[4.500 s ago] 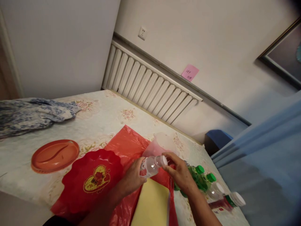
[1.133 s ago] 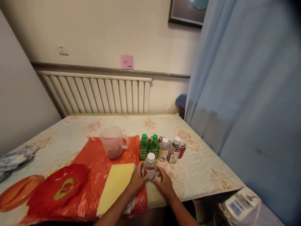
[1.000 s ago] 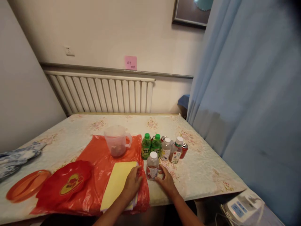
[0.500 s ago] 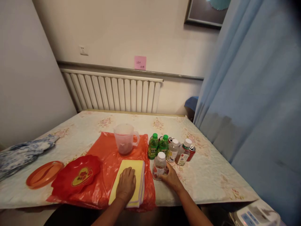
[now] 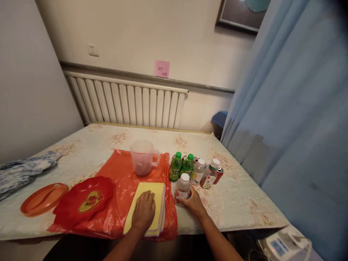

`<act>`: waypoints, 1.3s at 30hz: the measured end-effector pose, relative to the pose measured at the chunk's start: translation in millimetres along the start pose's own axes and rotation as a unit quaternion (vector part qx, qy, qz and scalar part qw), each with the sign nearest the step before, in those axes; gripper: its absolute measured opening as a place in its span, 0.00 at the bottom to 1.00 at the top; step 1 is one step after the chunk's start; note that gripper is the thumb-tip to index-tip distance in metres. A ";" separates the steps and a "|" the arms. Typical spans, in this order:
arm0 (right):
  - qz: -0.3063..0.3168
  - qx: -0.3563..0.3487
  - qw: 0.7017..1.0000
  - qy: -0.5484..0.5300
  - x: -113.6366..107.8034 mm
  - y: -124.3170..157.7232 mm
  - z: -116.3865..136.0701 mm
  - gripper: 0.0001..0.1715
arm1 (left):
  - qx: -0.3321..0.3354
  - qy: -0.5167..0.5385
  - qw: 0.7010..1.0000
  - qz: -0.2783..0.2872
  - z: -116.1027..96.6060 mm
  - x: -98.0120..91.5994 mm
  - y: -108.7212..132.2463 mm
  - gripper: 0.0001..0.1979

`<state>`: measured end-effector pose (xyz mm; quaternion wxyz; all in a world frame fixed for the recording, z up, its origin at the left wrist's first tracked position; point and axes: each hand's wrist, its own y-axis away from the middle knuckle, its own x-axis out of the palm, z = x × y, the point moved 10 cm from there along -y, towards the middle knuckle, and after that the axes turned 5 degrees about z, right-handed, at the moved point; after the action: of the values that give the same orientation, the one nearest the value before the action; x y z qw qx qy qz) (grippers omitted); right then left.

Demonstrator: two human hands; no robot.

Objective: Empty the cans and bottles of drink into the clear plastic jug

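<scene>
My left hand (image 5: pixel 144 211) lies flat on a folded yellow cloth (image 5: pixel 157 197), fingers stretched out. My right hand (image 5: pixel 194 203) is wrapped round the lower right side of a clear plastic bottle (image 5: pixel 182 187) with a white cap and a label, which stands upright on the table. Its thumb is in front, and the other fingers are partly hidden behind the bottle. Just beyond stand two green-capped green bottles (image 5: pixel 175 169), a white-capped clear bottle (image 5: pixel 198 174) and a white-capped bottle with a darker label (image 5: pixel 210 177).
Under the cloth spreads a red plastic bag (image 5: pixel 119 172). A pink translucent jug (image 5: pixel 141 159) stands on it, with a red scalloped tray (image 5: pixel 73 199) at left. Further left are an orange lid (image 5: pixel 43 197) and patterned fabric (image 5: pixel 24 172). A red can (image 5: pixel 219 177) is partly hidden behind bottles.
The whole view has shifted slightly. Both hands keep about the same places: the left on the cloth, the right round the bottle, which stays standing.
</scene>
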<state>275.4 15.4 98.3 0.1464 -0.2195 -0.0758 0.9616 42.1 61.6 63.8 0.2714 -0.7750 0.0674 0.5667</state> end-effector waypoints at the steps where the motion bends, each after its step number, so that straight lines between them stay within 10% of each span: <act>1: -0.004 0.003 1.000 0.005 -2.7 1.4 0.7 0.31 | 0.001 0.000 1.000 0.000 -0.2 -0.2 0.0 0.15; 22: -0.266 0.134 0.951 0.084 -213.9 32.2 -106.1 0.28 | 0.030 -0.015 0.999 -0.023 1.0 1.2 -5.3 0.16; 39: -0.263 0.130 0.954 0.065 -207.5 4.4 -125.1 0.32 | 0.022 -0.020 1.000 -0.001 7.1 11.7 -8.1 0.17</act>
<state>508.5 -43.9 68.7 0.4261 -0.2331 0.0041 0.8742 43.6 74.3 54.4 0.2905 -0.7575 0.0736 0.5800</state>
